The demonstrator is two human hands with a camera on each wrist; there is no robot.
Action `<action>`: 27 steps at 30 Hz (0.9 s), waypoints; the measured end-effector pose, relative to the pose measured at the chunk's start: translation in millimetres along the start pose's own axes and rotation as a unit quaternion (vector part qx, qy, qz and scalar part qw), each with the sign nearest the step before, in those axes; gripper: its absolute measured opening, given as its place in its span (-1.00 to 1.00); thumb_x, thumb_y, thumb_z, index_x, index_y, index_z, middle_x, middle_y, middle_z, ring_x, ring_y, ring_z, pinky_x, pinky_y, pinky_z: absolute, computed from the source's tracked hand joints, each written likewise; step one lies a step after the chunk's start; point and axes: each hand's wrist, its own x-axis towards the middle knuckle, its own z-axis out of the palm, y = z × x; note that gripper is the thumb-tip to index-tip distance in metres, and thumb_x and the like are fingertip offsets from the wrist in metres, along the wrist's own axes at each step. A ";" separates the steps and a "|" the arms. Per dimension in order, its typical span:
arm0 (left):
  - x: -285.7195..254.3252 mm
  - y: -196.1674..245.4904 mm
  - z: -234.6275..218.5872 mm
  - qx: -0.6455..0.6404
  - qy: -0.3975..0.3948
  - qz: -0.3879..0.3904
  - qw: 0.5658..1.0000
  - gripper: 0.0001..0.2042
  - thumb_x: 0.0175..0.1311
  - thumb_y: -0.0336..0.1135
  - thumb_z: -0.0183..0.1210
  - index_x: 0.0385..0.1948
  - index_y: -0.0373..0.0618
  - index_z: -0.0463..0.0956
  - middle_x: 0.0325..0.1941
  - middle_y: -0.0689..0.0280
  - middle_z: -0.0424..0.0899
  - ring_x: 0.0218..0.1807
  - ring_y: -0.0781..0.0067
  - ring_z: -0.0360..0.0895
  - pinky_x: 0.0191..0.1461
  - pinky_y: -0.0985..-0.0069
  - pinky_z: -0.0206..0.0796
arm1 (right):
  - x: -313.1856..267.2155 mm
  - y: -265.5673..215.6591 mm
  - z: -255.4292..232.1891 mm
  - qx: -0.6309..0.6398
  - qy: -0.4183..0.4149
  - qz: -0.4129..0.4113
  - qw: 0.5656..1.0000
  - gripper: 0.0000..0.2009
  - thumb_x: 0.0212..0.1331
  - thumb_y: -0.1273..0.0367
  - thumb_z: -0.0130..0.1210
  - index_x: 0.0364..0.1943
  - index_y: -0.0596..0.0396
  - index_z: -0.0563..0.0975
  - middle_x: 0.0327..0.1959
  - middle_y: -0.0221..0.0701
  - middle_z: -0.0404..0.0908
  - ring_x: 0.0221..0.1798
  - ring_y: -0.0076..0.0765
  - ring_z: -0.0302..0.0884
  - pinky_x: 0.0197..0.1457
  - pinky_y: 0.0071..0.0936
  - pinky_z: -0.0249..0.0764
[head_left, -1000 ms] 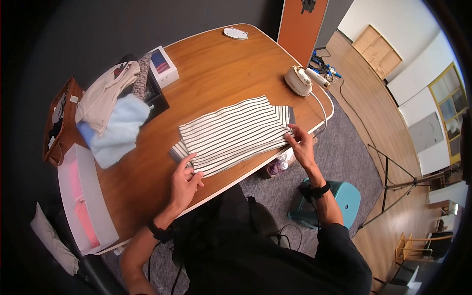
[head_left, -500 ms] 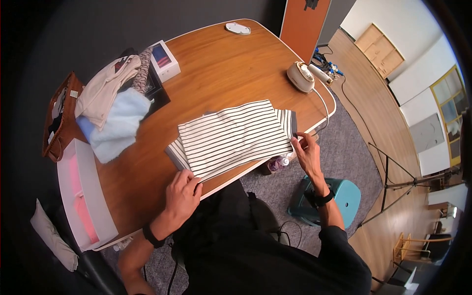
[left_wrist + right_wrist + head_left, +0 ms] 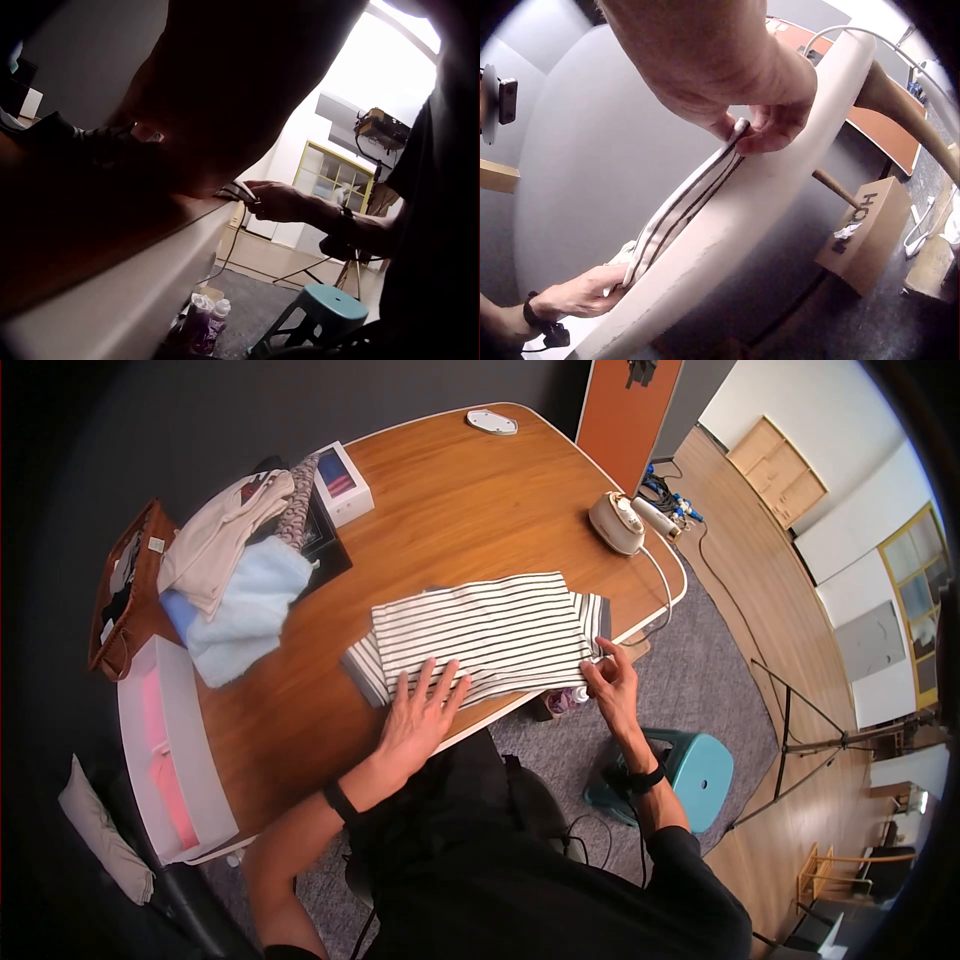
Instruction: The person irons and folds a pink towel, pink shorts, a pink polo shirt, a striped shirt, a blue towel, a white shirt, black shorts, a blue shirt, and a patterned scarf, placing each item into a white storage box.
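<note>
A white shirt with dark stripes (image 3: 490,632) lies folded on the wooden table, its grey-edged sleeves sticking out at both sides. My left hand (image 3: 420,718) rests on the near left part of it, fingers spread and straight. At the near right corner, by the table edge, my right hand (image 3: 613,690) pinches the cloth between thumb and fingers. The right wrist view shows that pinch close up, with the striped fold (image 3: 682,199) running along the white table edge from the right hand (image 3: 769,124). My left palm hides some of the stripes.
A garment steamer (image 3: 617,523) with a white hose stands at the right. Piled clothes (image 3: 245,600), a white box (image 3: 343,485) and a brown basket (image 3: 125,600) occupy the left, behind a translucent bin (image 3: 205,760). A teal stool (image 3: 700,780) is on the floor.
My left hand has moved from the shirt's near left corner rightward and onto the cloth, its fingers now spread. My right hand went from the sleeve side to pinching the near right corner.
</note>
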 end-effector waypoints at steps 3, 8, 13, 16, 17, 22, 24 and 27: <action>11.2 -22.9 10.6 0.027 -0.007 0.002 1.000 -0.32 0.32 -0.48 0.09 0.54 0.13 0.23 0.63 0.15 0.22 0.60 -0.08 0.17 0.53 -0.23 0.13 | -13.0 7.1 2.6 0.012 0.018 -0.024 0.999 -0.55 0.41 0.39 0.23 0.31 0.23 0.46 -0.43 -0.50 0.53 -0.39 -0.67 0.45 -0.36 -0.62 0.39; 31.8 -75.3 9.1 0.095 -0.002 -0.009 0.995 -0.35 0.37 -0.44 0.04 0.54 0.26 0.25 0.59 0.15 0.30 0.57 0.01 0.24 0.59 -0.22 0.00 | -43.9 17.9 9.6 -0.022 0.017 -0.063 0.998 -0.64 0.42 0.41 0.22 0.24 0.17 0.54 -0.39 -0.51 0.53 -0.32 -0.63 0.52 -0.26 -0.60 0.51; 34.1 -27.5 -42.2 0.083 -0.030 -0.048 0.995 -0.32 0.24 -0.44 0.17 0.49 -0.06 0.31 0.55 -0.02 0.33 0.61 -0.04 0.20 0.67 -0.18 -0.15 | -80.4 11.8 19.2 -0.013 -0.079 -0.010 0.997 -0.73 0.35 0.46 0.29 0.10 0.15 0.65 -0.33 -0.47 0.62 -0.33 -0.66 0.56 -0.30 -0.63 0.46; 31.5 21.9 -55.8 -0.031 -0.088 0.058 0.994 -0.22 0.18 -0.24 0.32 0.48 -0.24 0.26 0.58 -0.05 0.25 0.62 -0.09 0.14 0.68 -0.08 -0.16 | -94.1 5.9 29.1 0.032 -0.098 0.029 0.994 -0.77 0.36 0.48 0.29 0.06 0.16 0.67 -0.34 -0.47 0.66 -0.35 -0.67 0.59 -0.30 -0.64 0.47; 29.0 33.7 -41.5 -0.069 -0.064 0.054 0.994 -0.21 0.16 -0.20 0.35 0.47 -0.25 0.26 0.58 -0.03 0.25 0.60 -0.07 0.16 0.68 -0.05 -0.15 | -98.7 2.7 32.5 0.055 -0.094 0.047 0.993 -0.78 0.36 0.48 0.29 0.05 0.17 0.67 -0.35 -0.47 0.67 -0.35 -0.67 0.59 -0.30 -0.64 0.47; 33.4 54.8 5.1 -0.005 0.030 0.056 0.998 -0.42 0.25 -0.30 0.23 0.34 -0.29 0.44 0.43 -0.06 0.44 0.44 -0.04 0.38 0.49 -0.01 0.21 | -119.5 -21.9 31.9 0.118 -0.157 0.097 0.976 -0.80 0.37 0.49 0.27 0.01 0.23 0.66 -0.37 -0.49 0.68 -0.34 -0.65 0.62 -0.26 -0.64 0.50; 32.7 55.3 6.9 -0.027 0.068 0.049 0.996 -0.55 0.29 -0.39 0.11 0.23 -0.32 0.55 0.28 -0.08 0.58 0.32 -0.04 0.50 0.33 0.04 0.40 | -116.1 -19.1 24.7 0.137 -0.112 0.056 0.983 -0.80 0.40 0.47 0.24 0.03 0.23 0.64 -0.36 -0.50 0.67 -0.33 -0.66 0.60 -0.25 -0.64 0.50; 22.0 48.9 2.7 -0.104 0.090 0.073 0.988 -0.55 0.28 -0.40 0.11 0.22 -0.31 0.55 0.25 -0.09 0.61 0.30 -0.07 0.52 0.34 0.07 0.40 | -92.8 8.7 10.6 0.033 0.069 0.053 0.996 -0.74 0.46 0.33 0.20 0.07 0.23 0.60 -0.18 -0.45 0.66 -0.21 -0.58 0.57 -0.13 -0.57 0.50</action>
